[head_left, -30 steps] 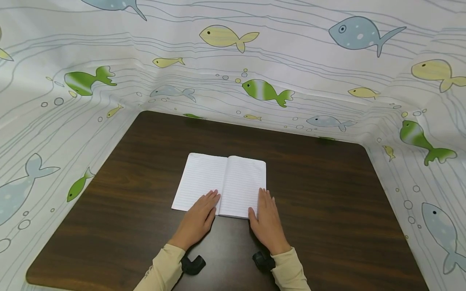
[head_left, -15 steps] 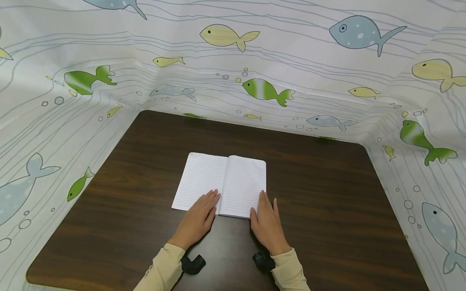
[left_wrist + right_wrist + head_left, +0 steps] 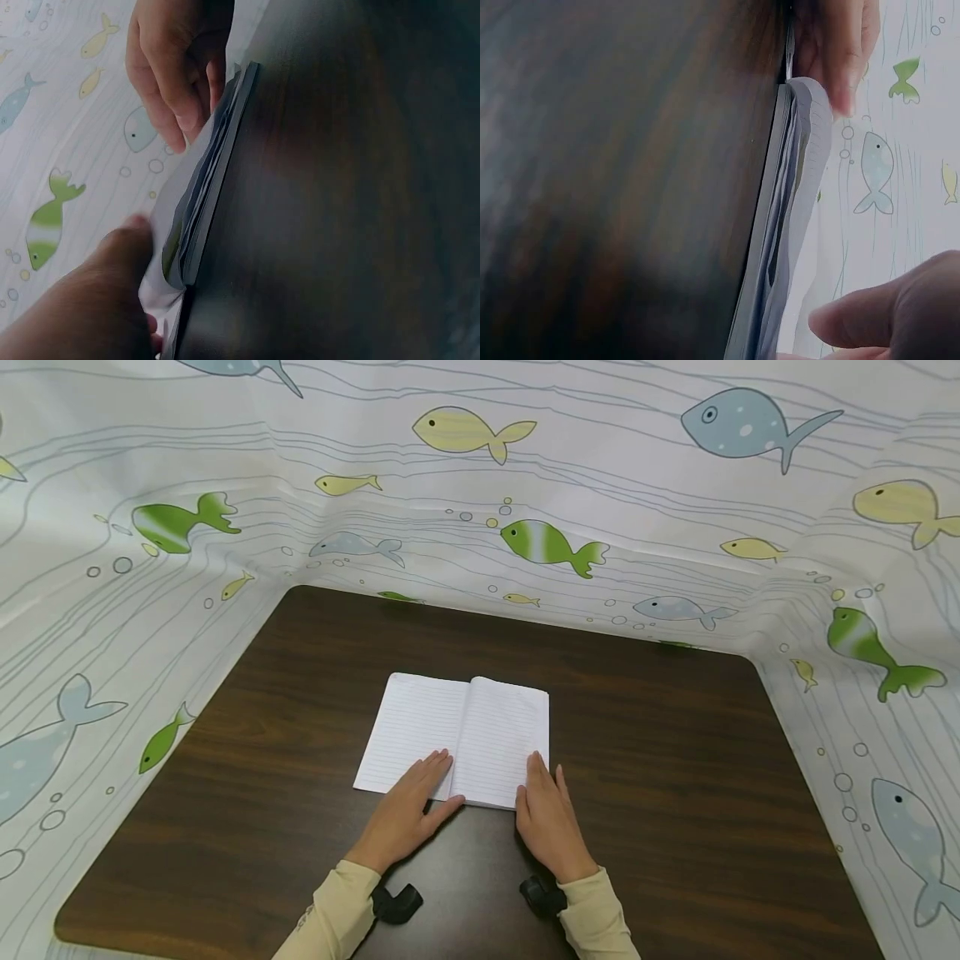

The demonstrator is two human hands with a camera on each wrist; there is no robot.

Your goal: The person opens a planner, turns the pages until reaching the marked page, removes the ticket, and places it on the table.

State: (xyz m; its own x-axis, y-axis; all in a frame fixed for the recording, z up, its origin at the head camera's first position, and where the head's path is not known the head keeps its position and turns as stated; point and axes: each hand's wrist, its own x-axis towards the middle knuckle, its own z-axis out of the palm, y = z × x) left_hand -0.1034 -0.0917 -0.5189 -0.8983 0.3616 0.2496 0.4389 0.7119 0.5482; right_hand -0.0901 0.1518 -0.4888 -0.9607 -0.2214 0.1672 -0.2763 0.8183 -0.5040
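Observation:
An open lined notebook (image 3: 498, 735) lies on the dark table, its right half the thicker one. My left hand (image 3: 401, 818) rests with straight fingers on the lower left page, thumb stretched across the lower end of the fold. At the lower right edge of the right page, my right hand (image 3: 553, 822) touches the paper with its fingers extended. The left wrist view has the left thumb (image 3: 120, 262) above the bulging page stack. Seen from the right wrist, the right thumb (image 3: 855, 315) is beside the pages; its other fingers are mostly hidden.
The dark wooden table (image 3: 675, 777) surrounds the notebook. A white fish-print sheet (image 3: 450, 485) stands along its back and sides. Each wrist carries a black device, one on the left (image 3: 397, 904) and one on the right (image 3: 542, 897).
My left thumb has swung away from the fingers, rightward over the fold. The right fingers shifted slightly and spread at the page edge. The notebook has stayed in place.

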